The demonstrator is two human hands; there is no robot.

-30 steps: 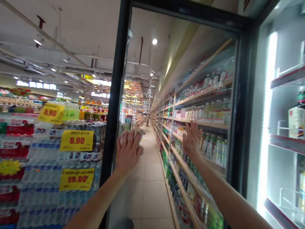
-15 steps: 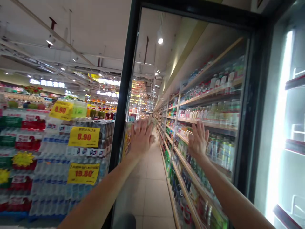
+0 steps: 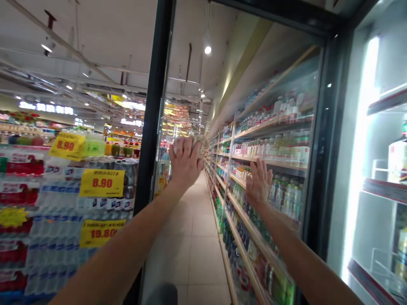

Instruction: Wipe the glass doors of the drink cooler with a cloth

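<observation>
A pale, crumpled cloth (image 3: 199, 141) lies under my left hand (image 3: 186, 163), which presses it against the glass pane (image 3: 190, 216) of an open fridge door. Its fingertips curl over the cloth, and most of the cloth is hidden behind the hand. Lower and to the right, my right hand (image 3: 259, 182) is raised with its palm to the same glass, fingers stretched out, nothing held. A black door frame (image 3: 155, 101) edges the pane on the left.
Lit fridge shelves (image 3: 384, 186) with some drinks stand at the far right. Stacked bottle packs (image 3: 57, 237) with yellow price signs (image 3: 101, 183) are on the left. Long drink shelves (image 3: 241, 212) and a tiled aisle floor (image 3: 203, 254) show in or through the glass.
The view has shifted right, so the door frame and price signs sit further left and more fridge interior shows. My left hand has moved slightly up with the cloth; my right hand stays at the glass.
</observation>
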